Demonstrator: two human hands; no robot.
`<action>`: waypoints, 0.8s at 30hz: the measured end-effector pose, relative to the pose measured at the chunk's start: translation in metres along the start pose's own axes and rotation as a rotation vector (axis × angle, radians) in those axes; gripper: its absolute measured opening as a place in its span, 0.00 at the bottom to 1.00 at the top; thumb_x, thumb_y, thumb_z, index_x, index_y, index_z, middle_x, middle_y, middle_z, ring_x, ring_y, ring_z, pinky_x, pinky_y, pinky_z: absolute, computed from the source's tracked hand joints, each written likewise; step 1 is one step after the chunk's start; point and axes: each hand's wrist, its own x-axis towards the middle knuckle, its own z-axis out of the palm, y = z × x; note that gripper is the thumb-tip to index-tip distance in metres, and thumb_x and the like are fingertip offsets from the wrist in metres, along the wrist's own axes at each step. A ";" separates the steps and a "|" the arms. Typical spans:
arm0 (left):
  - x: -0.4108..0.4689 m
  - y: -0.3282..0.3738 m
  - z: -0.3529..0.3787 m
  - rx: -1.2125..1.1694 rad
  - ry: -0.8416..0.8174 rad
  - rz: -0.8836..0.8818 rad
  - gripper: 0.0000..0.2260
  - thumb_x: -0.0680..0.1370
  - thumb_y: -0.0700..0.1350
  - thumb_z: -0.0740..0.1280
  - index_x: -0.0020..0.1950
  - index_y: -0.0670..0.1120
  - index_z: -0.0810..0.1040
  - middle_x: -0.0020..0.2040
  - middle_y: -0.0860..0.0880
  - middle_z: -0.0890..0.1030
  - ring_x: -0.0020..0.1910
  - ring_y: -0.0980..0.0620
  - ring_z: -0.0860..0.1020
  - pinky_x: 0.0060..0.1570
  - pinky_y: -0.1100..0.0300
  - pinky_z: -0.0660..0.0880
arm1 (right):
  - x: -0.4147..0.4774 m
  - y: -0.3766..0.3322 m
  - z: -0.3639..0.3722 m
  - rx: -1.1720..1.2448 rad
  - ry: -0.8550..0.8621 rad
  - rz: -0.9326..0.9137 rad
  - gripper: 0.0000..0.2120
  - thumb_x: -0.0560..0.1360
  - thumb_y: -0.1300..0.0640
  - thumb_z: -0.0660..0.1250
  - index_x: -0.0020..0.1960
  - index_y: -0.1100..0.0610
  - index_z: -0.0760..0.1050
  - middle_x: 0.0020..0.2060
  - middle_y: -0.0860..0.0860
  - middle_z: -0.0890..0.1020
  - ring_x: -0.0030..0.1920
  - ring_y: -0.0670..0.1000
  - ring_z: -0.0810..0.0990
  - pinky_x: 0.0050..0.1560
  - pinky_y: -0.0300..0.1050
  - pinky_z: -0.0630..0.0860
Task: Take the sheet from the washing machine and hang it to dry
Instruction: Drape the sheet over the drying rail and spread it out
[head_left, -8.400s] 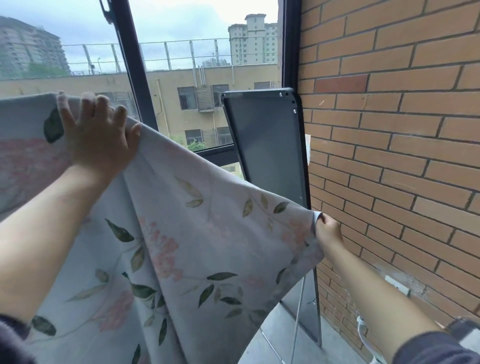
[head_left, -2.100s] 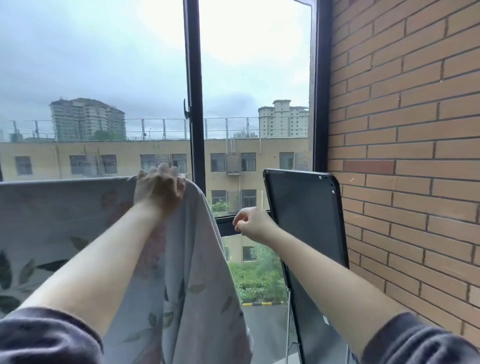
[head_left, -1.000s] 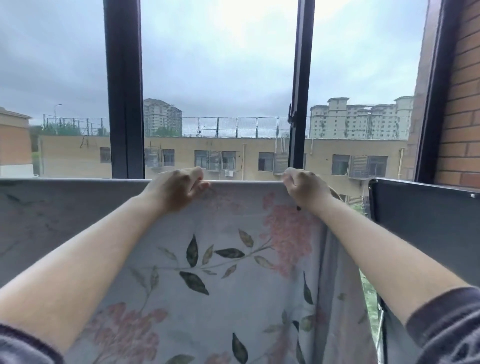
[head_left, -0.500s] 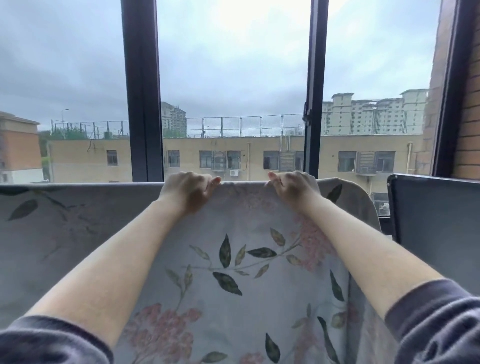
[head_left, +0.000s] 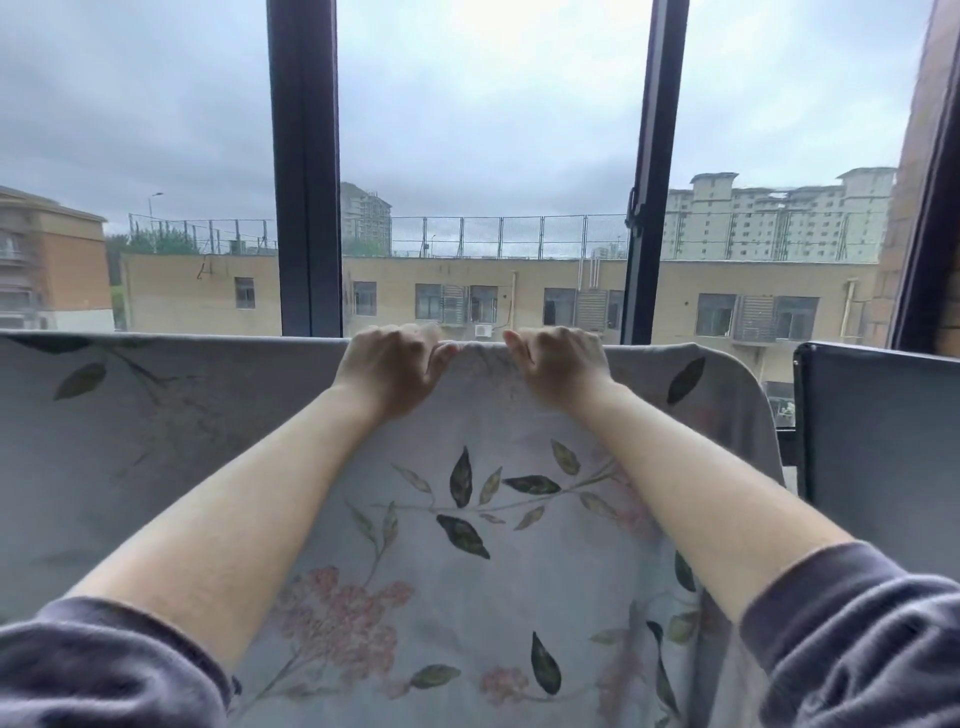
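Backdrop: tall dark-framed glass window behind a pale grey floral-print fabric sheet.
Sheet: draped, hanging from its level top fold.
Left hand: arm outstretched, fingers curled, pinching the sheet's top fold.
Right hand: arm outstretched, likewise grasping that fold.

- Window fills the upper frame, with a thick dark mullion left of centre and a thin one right of centre.
- Grey overcast sky, flat daylight.
- Outside, a low tan building with a roof fence.
- Brick wall at the right edge, dark panel below.
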 end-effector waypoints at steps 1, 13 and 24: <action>-0.001 -0.004 -0.001 0.015 -0.003 -0.022 0.22 0.81 0.57 0.49 0.46 0.44 0.75 0.42 0.43 0.81 0.40 0.43 0.79 0.39 0.55 0.67 | 0.002 0.000 0.003 -0.003 0.029 0.002 0.22 0.82 0.45 0.47 0.34 0.53 0.66 0.26 0.46 0.67 0.30 0.51 0.71 0.42 0.46 0.73; -0.026 -0.041 -0.007 0.124 -0.015 -0.299 0.18 0.81 0.53 0.50 0.41 0.45 0.70 0.40 0.42 0.78 0.41 0.42 0.76 0.51 0.48 0.67 | 0.003 -0.001 0.020 -0.041 0.208 0.002 0.22 0.82 0.46 0.49 0.47 0.55 0.78 0.35 0.53 0.81 0.37 0.55 0.80 0.41 0.45 0.67; -0.133 0.021 0.008 0.033 -0.173 -0.168 0.25 0.78 0.51 0.56 0.75 0.48 0.61 0.76 0.45 0.60 0.73 0.44 0.61 0.71 0.39 0.48 | -0.121 -0.038 0.091 0.055 0.072 -0.284 0.22 0.79 0.53 0.52 0.73 0.50 0.63 0.75 0.54 0.60 0.76 0.57 0.56 0.70 0.67 0.54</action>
